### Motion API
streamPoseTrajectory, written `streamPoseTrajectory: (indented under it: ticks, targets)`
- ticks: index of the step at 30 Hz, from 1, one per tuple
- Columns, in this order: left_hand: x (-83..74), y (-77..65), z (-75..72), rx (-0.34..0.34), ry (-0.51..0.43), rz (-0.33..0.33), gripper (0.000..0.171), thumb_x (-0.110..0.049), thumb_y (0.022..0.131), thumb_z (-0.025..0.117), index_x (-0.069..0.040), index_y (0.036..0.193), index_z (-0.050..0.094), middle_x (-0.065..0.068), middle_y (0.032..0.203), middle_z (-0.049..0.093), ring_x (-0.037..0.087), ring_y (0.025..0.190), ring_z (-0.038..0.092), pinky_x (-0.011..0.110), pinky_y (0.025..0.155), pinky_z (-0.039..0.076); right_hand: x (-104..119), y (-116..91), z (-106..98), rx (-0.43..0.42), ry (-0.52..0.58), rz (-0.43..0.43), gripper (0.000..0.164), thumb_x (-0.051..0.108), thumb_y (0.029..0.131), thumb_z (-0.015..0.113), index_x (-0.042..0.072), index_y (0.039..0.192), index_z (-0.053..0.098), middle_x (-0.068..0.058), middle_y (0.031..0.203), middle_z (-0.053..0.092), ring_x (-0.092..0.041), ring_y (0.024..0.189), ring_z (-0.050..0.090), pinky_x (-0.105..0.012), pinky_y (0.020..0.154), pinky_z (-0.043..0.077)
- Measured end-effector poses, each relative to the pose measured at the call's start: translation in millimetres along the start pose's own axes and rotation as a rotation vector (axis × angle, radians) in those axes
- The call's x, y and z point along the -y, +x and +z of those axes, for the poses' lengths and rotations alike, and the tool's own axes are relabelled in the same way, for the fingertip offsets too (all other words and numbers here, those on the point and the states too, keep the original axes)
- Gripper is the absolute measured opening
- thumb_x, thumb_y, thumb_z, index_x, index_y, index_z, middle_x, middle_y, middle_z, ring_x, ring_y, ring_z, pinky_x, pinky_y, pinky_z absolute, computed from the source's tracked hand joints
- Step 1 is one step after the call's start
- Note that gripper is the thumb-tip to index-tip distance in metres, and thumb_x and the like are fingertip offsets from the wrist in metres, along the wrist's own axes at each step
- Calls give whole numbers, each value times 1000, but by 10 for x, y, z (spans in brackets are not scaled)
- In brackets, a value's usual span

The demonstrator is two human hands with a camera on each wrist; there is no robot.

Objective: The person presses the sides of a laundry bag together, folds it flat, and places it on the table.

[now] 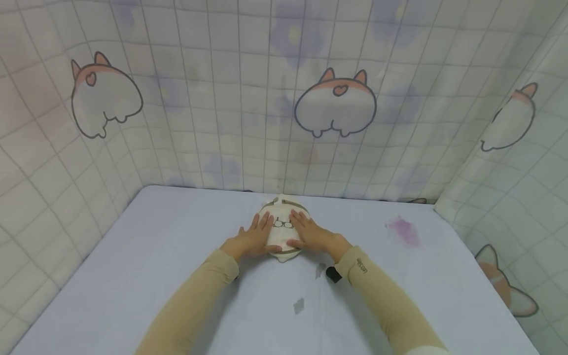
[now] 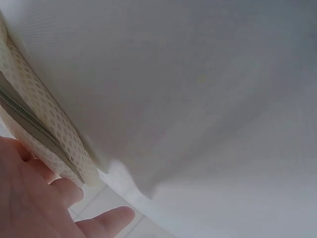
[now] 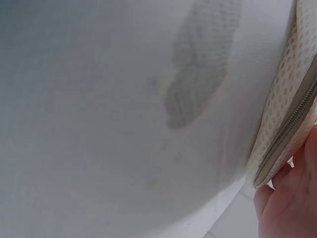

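A small cream zippered mesh pouch (image 1: 283,239) with a drawing of glasses on top lies near the far edge of the table. My left hand (image 1: 254,241) rests on its left side, fingers extended and spread, thumb toward the near end. On the opposite side rests my right hand (image 1: 316,236), its fingers straight and slanting over the top. The left wrist view shows the pouch's mesh side (image 2: 62,126) and olive zipper (image 2: 34,124) beside the left fingers. In the right wrist view, the zipper (image 3: 292,124) runs next to the right fingers, partly cut off by the frame.
A white cloth covers the table (image 1: 133,276), with a pink stain (image 1: 404,230) on the right and grey patches (image 1: 299,306) in front. Grid-patterned curtains (image 1: 222,123) with cartoon animals stand behind and on both sides. Something black (image 1: 334,274) shows beneath the right wrist.
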State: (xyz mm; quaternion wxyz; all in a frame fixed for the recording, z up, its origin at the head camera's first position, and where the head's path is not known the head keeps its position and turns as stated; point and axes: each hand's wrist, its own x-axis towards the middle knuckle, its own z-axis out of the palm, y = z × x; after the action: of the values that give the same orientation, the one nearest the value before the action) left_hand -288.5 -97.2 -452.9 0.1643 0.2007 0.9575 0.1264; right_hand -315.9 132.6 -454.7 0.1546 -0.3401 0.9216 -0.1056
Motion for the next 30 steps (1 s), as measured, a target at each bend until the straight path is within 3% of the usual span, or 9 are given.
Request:
streamPoseTrajectory:
  ticks: [8,22,30]
  targets:
    - [-52,-34,9,-9,4,1,99,-58,101,54,-1,164,3,17,170,-7,40,154,-6,74,113,19,25,-24,11,-1,-37,22,86,47,109,45,-5,161,3,-20,170,-5,-37,155,-4,-51,124,8]
    - [-40,40,60,-17,36,-20,101,-59,99,56,0,163,5,18,170,-6,42,154,-6,75,111,20,61,-5,-25,27,-87,47,87,50,108,43,-5,161,2,-20,170,-7,-36,155,-5,-51,124,8]
    - [-61,20,53,-7,51,-31,101,-58,99,57,1,163,6,19,170,-4,42,154,-4,75,112,20,75,-13,-14,17,-45,32,86,45,109,47,-8,160,4,-23,169,-4,-39,155,-3,-52,123,9]
